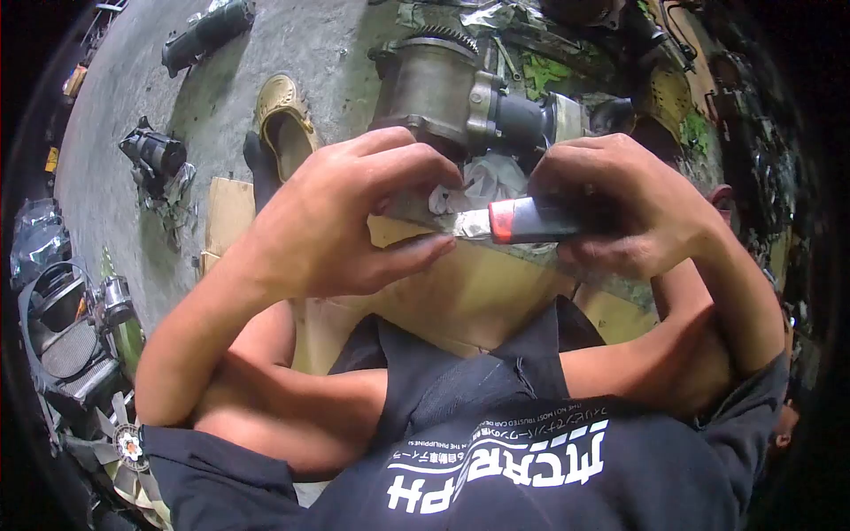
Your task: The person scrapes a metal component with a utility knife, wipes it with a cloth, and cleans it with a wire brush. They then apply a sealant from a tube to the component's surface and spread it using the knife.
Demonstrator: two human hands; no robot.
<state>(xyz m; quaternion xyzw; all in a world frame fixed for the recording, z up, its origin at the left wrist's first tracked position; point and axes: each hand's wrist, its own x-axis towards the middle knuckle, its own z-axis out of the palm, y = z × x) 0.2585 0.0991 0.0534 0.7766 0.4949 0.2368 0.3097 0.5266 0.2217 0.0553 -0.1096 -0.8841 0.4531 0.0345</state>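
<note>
My right hand point(629, 199) is closed around a black and red handle with a flat, silver-grey end, which looks like a utility knife point(522, 219). Its silver end points left, toward my left hand point(376, 212). The thumb and fingers of that hand are curved and spread apart, with the thumb tip right by the silver end. A whitish crumpled rag point(494, 177) shows between the hands. Just beyond them stands a grey metal cylindrical housing point(425, 84) with a toothed gear on top. A dark pipe-like part point(522, 119) joins its right side.
Flattened cardboard point(425, 305) lies under and in front of my seated legs. A tan clog point(288, 124) is at the left, another clog point(668, 102) at the right. Dark machine parts point(155, 150) lie on the concrete floor, and a radiator-like part point(75, 354) is at far left.
</note>
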